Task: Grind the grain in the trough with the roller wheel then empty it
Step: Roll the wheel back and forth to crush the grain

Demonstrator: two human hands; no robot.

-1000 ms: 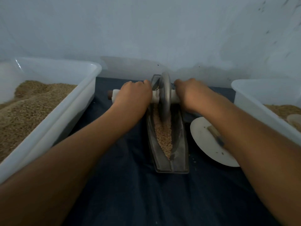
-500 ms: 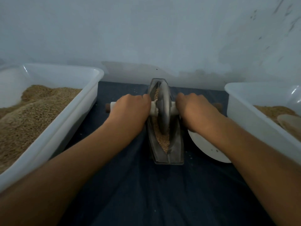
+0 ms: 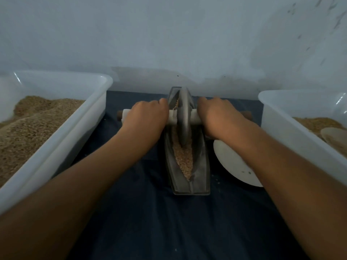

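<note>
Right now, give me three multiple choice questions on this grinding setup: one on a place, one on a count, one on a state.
1. Where is the white plate?
A. right of the trough
B. left of it
C. inside a tub

2. How many white tubs hold grain?
A. one
B. two
C. three

3. The roller wheel is:
A. lying on the cloth
B. standing in the trough, gripped
C. in a tub

Answers: 1 A, it lies under the right forearm; 2 B, left tub and right tub; 3 B, left hand and right hand grip its axle.
</note>
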